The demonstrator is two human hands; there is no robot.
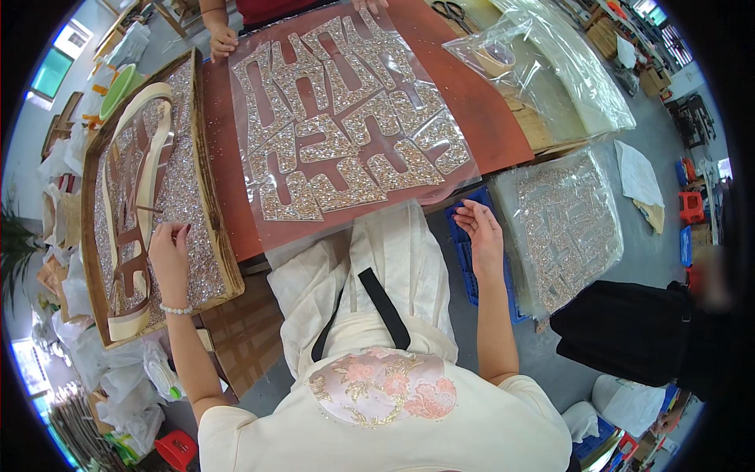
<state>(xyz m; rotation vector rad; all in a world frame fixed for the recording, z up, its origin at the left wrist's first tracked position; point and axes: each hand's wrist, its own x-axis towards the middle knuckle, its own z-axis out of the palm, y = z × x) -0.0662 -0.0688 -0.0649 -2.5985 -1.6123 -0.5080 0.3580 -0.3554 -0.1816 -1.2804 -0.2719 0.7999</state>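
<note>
Hovering at the left of the frame, the left hand (pixel 169 256) is holding its fingers bent close to the thumb; whether anything is pinched there I cannot tell. Right of centre, the right hand (pixel 481 236) is hanging half open, seemingly gripping nothing, near a blue plastic crate (pixel 462 248). Beneath the left hand, a long looped frame of cream and brown strips (pixel 147 187) is lying in a shallow wooden tray (pixel 221 214) of glittering chips. It looks light and springy, probably best lifted by both long sides.

At upper centre, a clear film sheet of glittering cut-out panels (pixel 366 185) is lying on the red-brown surface (pixel 487 110), its near edge overhanging toward the wearer's lap. It is likely floppy, with slick film margins and chips that could shed; opposite corners are offering the safest hold, clear of the panels. Another person's hands (pixel 223 43) are resting by its far edge. Farther right, a stack of film-covered glitter sheets (pixel 566 228) is sitting beside the crate.
</note>
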